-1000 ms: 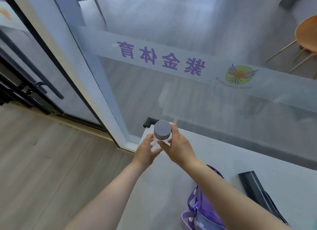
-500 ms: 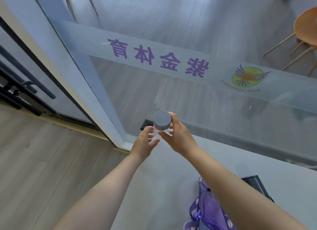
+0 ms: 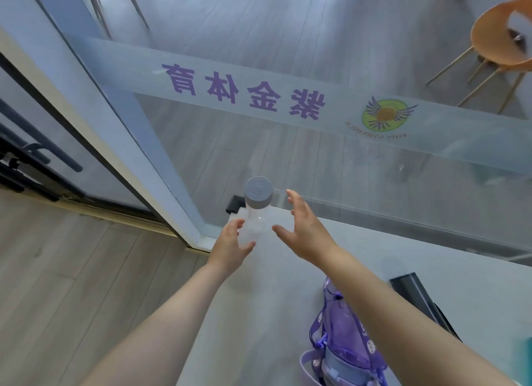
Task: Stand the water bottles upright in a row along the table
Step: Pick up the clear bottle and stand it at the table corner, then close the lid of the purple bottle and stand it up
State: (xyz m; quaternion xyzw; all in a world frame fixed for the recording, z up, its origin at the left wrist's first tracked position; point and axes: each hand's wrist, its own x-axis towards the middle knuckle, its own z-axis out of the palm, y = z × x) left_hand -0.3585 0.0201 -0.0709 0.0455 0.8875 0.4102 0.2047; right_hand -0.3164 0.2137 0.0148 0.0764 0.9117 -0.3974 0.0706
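Bottles counted: two. One clear water bottle point(image 3: 257, 213) with a grey screw cap point(image 3: 258, 195), and one purple water bottle point(image 3: 344, 345) with a strap.

Clear water bottle, place: at the far left corner of the desk point(image 3: 259, 313), close to the glass wall point(image 3: 316, 161) that runs along the desk's far edge.

Clear water bottle, axis: long axis vertical, cap up, base down on the desk; it stands upright. The body is transparent, so its lower outline is hard to make out against the pale desk top.

Purple water bottle, place and axis: near the desk's near edge, well apart from the clear one. It seems to lie on its side with its long axis running from far to near and the lid end toward the near edge, partly hidden by the right forearm.

Left hand point(image 3: 231, 246): one, just beside the lower part of the clear bottle on its left; fingers loosely curved around the base. Whether the fingertips touch the plastic I cannot tell.

Right hand point(image 3: 305, 230): one, to the right of the bottle and apart from it; fingers spread, thumb out toward the bottle, holding nothing.

Other things: one dark flat case point(image 3: 417, 299) near the desk's right side; one orange chair point(image 3: 501, 40) beyond the glass; purple lettering and a round logo point(image 3: 385, 115) on the frosted band of the glass.
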